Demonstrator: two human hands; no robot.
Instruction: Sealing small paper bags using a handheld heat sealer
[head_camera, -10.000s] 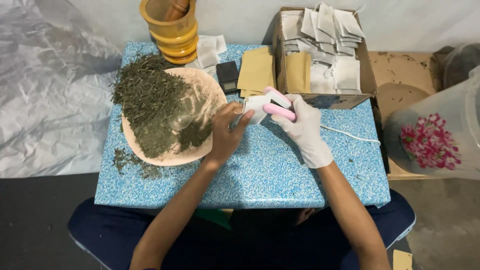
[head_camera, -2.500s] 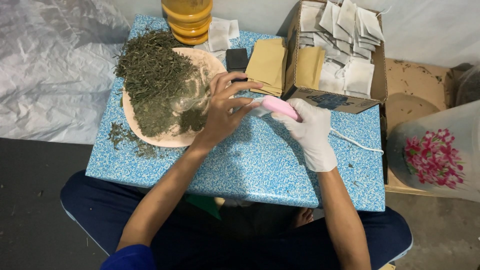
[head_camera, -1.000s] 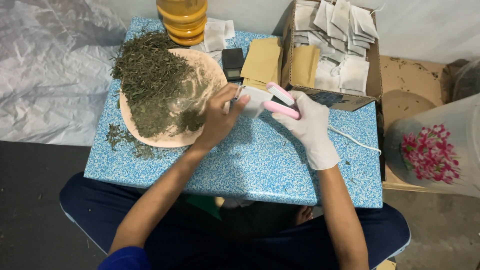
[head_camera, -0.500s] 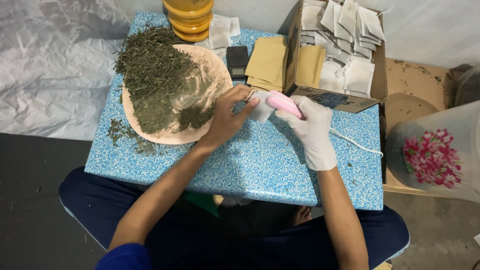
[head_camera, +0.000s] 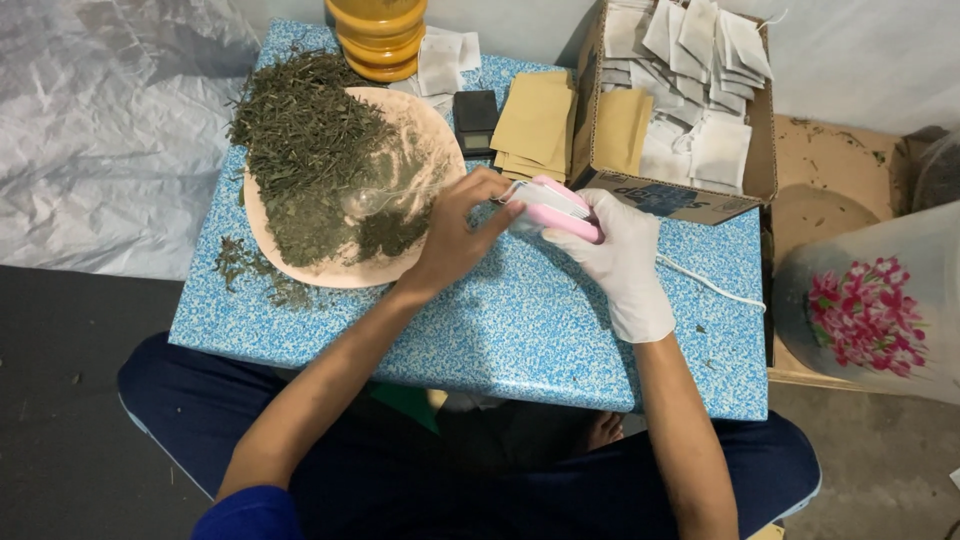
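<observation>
Two hands meet near our surface's (head_camera: 520, 320) far edge: our gloved right hand (head_camera: 625, 255) wraps the pink sealer (head_camera: 562, 210), our bare left hand (head_camera: 455, 235) pinches the light, limp, tearable sachet (head_camera: 528, 195) by its edge.

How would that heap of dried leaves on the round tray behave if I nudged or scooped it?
The dried leaves are a loose heap of thin shreds, so they would probably scatter rather than slide as one. They look very light. Some already lie off the round tray on the blue table, so more would likely spill.
</observation>
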